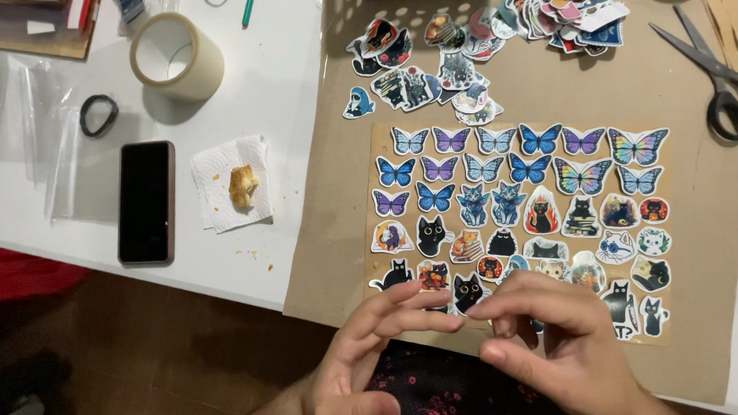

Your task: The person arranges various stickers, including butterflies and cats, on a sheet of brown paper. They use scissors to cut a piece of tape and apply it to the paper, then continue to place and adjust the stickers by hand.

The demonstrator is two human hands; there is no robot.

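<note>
Black cat sticker (468,291) sits at the sheet's (514,145) near edge, just far of both hands: left grip (366,355) open, right grip (545,340) loosely curled, holding nothing visible, fingertips converging on it evenly.

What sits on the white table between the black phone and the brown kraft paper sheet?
In the head view, a white paper napkin holding a small piece of pastry, with crumbs around it.

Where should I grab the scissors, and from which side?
Grip the scissors at the black loop handles, coming from the near side: the handles point toward the person, and the open blades splay away toward the far edge of the brown paper.
</note>
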